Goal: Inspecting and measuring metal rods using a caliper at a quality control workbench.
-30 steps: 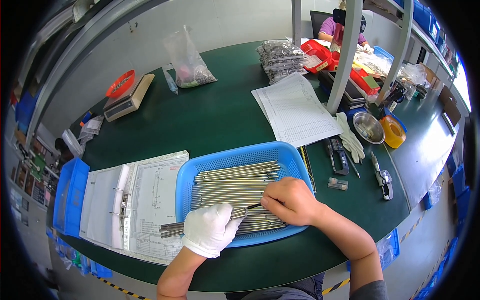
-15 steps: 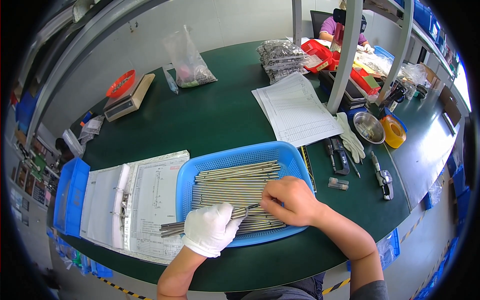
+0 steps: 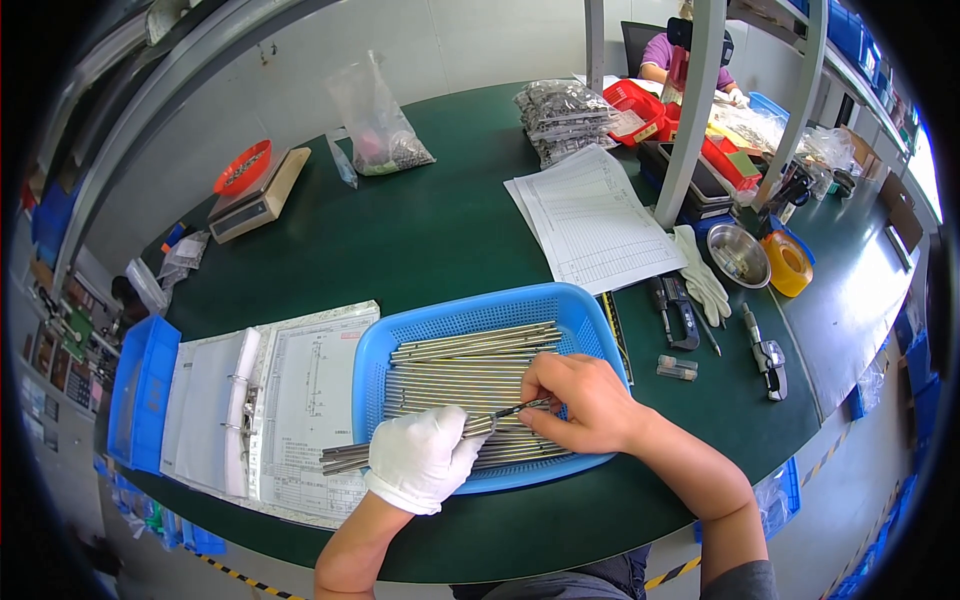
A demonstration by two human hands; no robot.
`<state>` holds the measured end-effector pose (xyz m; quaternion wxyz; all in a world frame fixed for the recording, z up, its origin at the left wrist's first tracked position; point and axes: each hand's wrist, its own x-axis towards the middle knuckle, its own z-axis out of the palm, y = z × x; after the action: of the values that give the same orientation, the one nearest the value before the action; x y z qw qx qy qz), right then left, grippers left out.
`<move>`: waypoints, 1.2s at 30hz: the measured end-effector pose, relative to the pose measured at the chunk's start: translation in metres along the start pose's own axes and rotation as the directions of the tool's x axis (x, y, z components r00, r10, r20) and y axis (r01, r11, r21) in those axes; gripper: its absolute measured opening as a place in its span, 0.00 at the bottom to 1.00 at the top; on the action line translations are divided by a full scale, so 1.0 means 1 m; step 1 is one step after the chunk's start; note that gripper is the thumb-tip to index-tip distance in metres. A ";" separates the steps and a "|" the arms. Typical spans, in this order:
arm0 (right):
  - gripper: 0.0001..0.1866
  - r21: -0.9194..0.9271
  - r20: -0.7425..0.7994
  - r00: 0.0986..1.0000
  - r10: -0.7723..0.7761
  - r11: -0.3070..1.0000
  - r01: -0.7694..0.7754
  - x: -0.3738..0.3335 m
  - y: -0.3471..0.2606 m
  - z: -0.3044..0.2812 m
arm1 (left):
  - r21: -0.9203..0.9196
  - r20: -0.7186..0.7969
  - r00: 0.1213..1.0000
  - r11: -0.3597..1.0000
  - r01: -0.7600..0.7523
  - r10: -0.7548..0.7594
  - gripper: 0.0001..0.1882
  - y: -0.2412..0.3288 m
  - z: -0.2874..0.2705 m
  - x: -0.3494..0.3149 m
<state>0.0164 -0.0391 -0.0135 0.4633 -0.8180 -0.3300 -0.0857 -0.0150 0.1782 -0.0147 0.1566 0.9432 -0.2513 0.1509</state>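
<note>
A blue perforated basket [image 3: 470, 303] holds many thin metal rods [image 3: 455, 380] lying side by side. My left hand [image 3: 422, 455], in a white glove, is closed around a bundle of metal rods [image 3: 345, 459] over the basket's near left side. Their ends stick out to the left past the basket's rim. Bare, my right hand [image 3: 585, 403] pinches a slim dark tool [image 3: 512, 409], whose exact kind I cannot make out. Its tip meets the right ends of the held rods, beside the gloved fingers.
An open ring binder [image 3: 315, 410] lies left of the basket, beside a blue bin [image 3: 140, 395]. Papers [image 3: 605, 225], a spare glove [image 3: 702, 280], a micrometer [image 3: 765, 355] and a metal bowl [image 3: 738, 255] lie to the right. At the back stands a scale [image 3: 258, 195]. Another person [image 3: 655, 55] sits at the far right.
My right hand's fingers have shifted and spread a little, and more of the slim dark tool shows between the hands. My left hand and the bundle have stayed put.
</note>
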 end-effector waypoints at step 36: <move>0.10 -0.150 0.097 0.986 -0.137 0.977 0.151 0.001 0.018 0.013 | -0.076 0.044 0.996 0.994 0.078 -0.075 0.14 -0.002 0.003 -0.007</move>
<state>0.0260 -0.0346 -0.0326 0.3754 -0.8289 -0.4001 -0.1096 -0.0190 0.1811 -0.0205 0.1938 0.9482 -0.2238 0.1152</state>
